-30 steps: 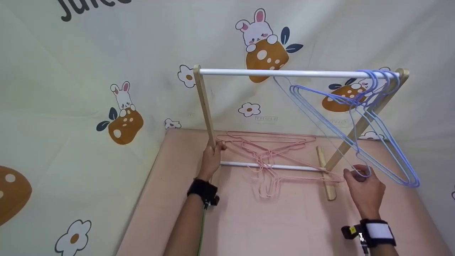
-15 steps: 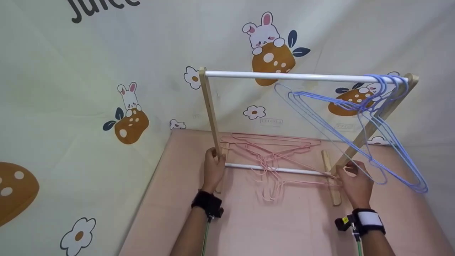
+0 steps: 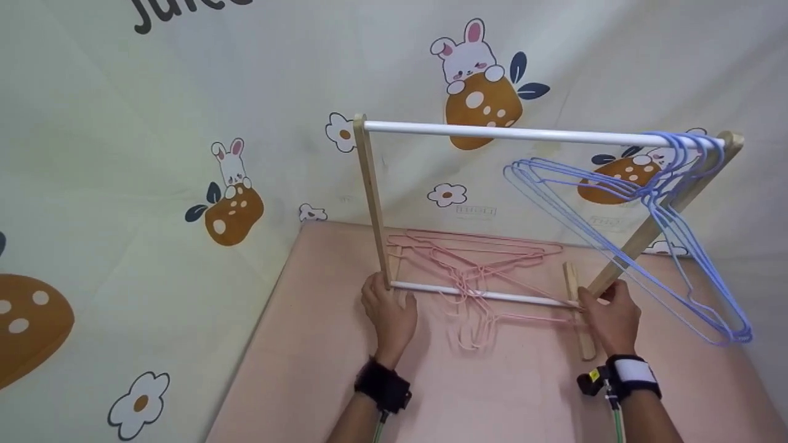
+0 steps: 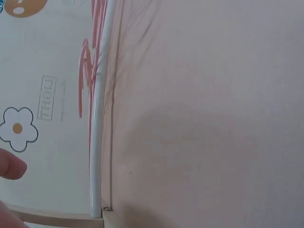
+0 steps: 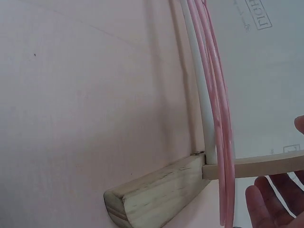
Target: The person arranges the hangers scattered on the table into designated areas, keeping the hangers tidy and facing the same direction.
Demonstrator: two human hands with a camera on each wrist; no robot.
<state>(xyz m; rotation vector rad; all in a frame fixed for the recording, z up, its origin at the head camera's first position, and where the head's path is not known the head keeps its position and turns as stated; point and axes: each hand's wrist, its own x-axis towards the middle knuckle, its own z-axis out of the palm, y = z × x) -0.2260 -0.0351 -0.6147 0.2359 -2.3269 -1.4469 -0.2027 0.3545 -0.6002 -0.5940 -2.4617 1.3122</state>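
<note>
A small clothes rack with wooden posts and white bars (image 3: 443, 128) stands on the pink surface. Several blue hangers (image 3: 671, 246) hang bunched at the right end of its top bar. Pink hangers (image 3: 468, 271) lie tangled over the lower bar (image 4: 97, 137). My left hand (image 3: 389, 320) is at the foot of the left post, thumb spread away from the fingers. My right hand (image 3: 612, 317) lies around the foot of the right post (image 5: 261, 166); in the right wrist view the visible fingertips and thumb stand slightly apart from the wood.
A pale sheet (image 3: 295, 80) printed with rabbits and flowers rises behind and to the left. A wooden foot (image 5: 161, 194) sticks out at the rack's lower right. The pink surface (image 3: 492, 394) extends in front of the rack.
My right hand has released a blue hanger and moved left to the right post; that hanger has swung back to the bunch. My left hand has slid down its post and loosened.
</note>
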